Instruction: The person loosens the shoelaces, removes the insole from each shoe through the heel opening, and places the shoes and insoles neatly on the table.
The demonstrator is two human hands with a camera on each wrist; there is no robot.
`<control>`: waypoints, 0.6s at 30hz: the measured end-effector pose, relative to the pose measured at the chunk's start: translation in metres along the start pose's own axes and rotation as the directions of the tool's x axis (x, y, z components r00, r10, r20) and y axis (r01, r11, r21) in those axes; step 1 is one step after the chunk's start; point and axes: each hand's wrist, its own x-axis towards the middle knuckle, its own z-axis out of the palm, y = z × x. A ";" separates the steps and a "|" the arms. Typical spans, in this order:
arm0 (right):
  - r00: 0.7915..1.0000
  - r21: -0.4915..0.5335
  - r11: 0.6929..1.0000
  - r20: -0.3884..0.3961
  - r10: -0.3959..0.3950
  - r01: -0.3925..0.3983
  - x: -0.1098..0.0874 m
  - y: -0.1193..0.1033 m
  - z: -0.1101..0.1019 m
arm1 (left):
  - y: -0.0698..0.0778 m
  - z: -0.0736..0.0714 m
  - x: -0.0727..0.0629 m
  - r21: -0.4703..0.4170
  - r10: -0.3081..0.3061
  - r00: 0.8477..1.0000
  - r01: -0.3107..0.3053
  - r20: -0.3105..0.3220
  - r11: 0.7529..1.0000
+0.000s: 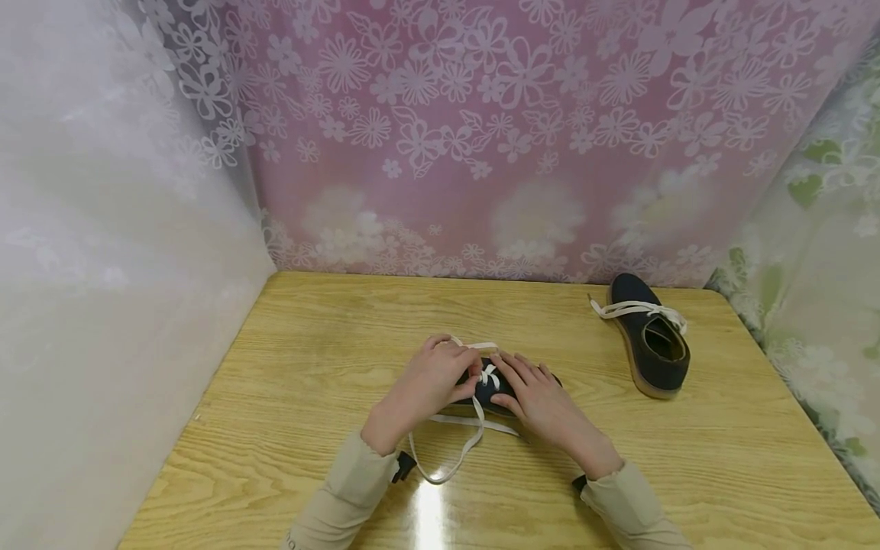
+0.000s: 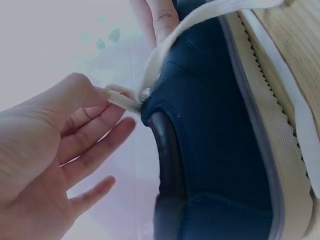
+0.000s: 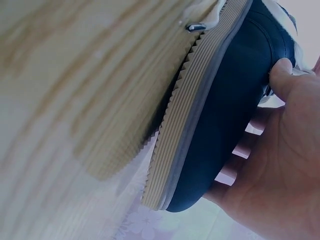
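- Shoe [image 2: 220, 135] sat mid-way along the wooden table [image 1: 309, 367], toe rightward.
- Left hand [image 1: 440, 376] pinched its white lace [image 2: 124, 102] between thumb and finger, other fingers loosely spread.
- Right hand [image 1: 546, 401] rested over the toe, fingers extended.
- Wide room lay toward the left edge.
- Second shoe [image 1: 635, 328] sat well apart, nearer the right edge.
- Flowered curtain [image 1: 447, 153] hung along the back edge.

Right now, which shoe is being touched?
The middle shoe: the left hand pinches its lace, the right hand rests on it. The shoe farther right stands untouched.
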 end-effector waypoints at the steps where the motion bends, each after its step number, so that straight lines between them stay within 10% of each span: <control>1: 1.000 0.000 1.000 0.000 0.000 0.000 0.000 0.000 0.000 | 0.001 0.000 0.000 -0.003 -0.005 1.000 0.005 0.007 1.000; 10: 1.000 -0.002 1.000 -0.004 0.001 -0.001 0.000 0.000 0.000 | 0.005 -0.001 0.001 -0.177 -0.070 0.997 0.072 0.018 0.982; 18: 1.000 -0.001 1.000 -0.003 -0.001 0.001 0.000 -0.001 -0.001 | -0.004 -0.002 -0.001 -0.133 -0.203 0.978 0.195 -0.054 0.972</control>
